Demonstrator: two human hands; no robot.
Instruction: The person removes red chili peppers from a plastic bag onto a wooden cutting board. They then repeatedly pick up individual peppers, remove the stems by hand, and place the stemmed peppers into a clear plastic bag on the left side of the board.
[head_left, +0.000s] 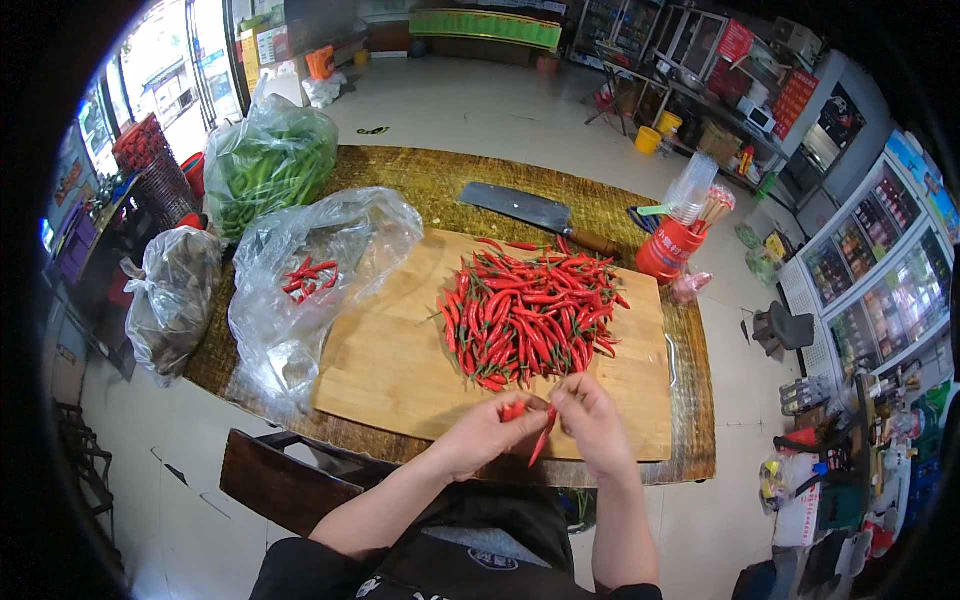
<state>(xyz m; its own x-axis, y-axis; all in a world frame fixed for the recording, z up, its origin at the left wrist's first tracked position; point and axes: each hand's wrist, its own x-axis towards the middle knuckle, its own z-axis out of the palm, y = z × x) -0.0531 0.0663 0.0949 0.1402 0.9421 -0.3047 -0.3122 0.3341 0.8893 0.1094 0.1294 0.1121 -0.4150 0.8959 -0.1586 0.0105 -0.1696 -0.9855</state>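
A large heap of red chili peppers (525, 315) with green stems lies on a wooden cutting board (390, 360). Just below the heap, my left hand (499, 427) is closed around some red chilies. My right hand (589, 416) meets it and pinches the upper end of one chili (541, 439), which hangs down between the two hands. To the left of the heap, an open clear plastic bag (262, 322) overlaps the board and has a few red chilies (309, 279) in it.
Behind the board lies a cleaver (517, 206) with a wooden handle. A red container (670, 249) with skewers and plastic cups stands at the right. Bags of green peppers (270, 169) and of brownish contents (172, 300) stand at the left. A dark wooden chair (285, 480) is by the near edge.
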